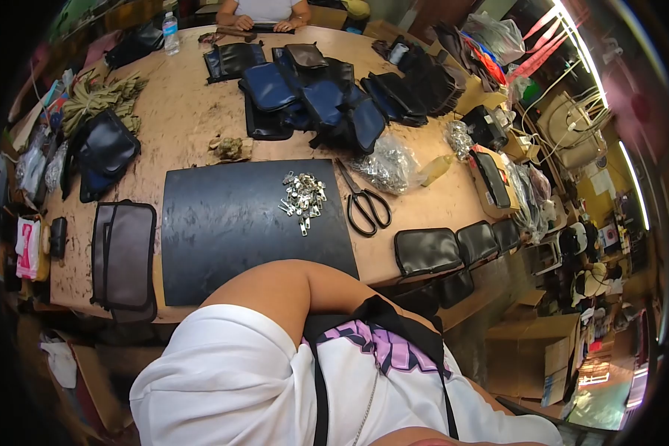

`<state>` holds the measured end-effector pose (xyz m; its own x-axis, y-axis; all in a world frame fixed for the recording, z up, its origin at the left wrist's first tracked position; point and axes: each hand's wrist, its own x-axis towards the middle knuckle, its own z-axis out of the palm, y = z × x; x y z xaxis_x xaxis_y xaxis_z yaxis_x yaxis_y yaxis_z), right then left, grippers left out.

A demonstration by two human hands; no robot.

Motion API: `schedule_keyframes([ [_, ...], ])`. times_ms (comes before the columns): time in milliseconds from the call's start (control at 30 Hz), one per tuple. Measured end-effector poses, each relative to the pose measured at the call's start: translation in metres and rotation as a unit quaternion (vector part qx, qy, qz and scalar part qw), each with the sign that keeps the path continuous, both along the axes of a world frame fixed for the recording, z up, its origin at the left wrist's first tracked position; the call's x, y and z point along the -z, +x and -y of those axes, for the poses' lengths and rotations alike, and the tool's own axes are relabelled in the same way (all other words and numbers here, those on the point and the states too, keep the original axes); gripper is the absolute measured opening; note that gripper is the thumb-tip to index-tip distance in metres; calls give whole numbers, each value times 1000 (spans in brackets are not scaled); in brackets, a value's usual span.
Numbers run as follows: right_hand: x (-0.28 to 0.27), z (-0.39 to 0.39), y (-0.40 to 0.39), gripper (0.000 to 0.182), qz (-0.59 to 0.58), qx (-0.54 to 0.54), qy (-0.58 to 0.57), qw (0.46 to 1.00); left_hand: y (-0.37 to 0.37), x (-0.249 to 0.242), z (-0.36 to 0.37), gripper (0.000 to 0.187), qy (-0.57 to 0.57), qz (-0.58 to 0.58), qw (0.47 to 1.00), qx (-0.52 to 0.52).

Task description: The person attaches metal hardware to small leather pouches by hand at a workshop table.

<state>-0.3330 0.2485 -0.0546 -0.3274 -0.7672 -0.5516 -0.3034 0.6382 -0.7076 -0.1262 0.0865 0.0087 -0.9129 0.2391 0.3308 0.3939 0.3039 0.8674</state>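
Observation:
Neither of my hands shows. My left arm (275, 290) is bent in front of me, its forearm running behind a black cloth or strap (401, 320) at my chest, so the hand is hidden. Only a small part of my right arm (490, 394) appears at the lower right. Nearest the left elbow lies a black cutting mat (230, 223) with a pile of metal zipper sliders (303, 199). Black-handled scissors (368, 210) rest just right of the mat. At its left are flat grey-brown pouches with black edging (126, 256).
Blue and black pouches (323, 100) are heaped across the table (182, 111). A bag of metal parts (386, 165) sits beyond the scissors. Black cases (427, 250) line the right edge. A water bottle (171, 33) stands far left. Another person's hands (284, 26) rest at the far side.

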Motion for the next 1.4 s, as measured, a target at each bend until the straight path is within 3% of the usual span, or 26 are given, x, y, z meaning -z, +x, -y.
schedule_keyframes([
  [1400,1,5,2,38,-2,5,8,1000,4,7,6,38,-12,116,991,-58],
])
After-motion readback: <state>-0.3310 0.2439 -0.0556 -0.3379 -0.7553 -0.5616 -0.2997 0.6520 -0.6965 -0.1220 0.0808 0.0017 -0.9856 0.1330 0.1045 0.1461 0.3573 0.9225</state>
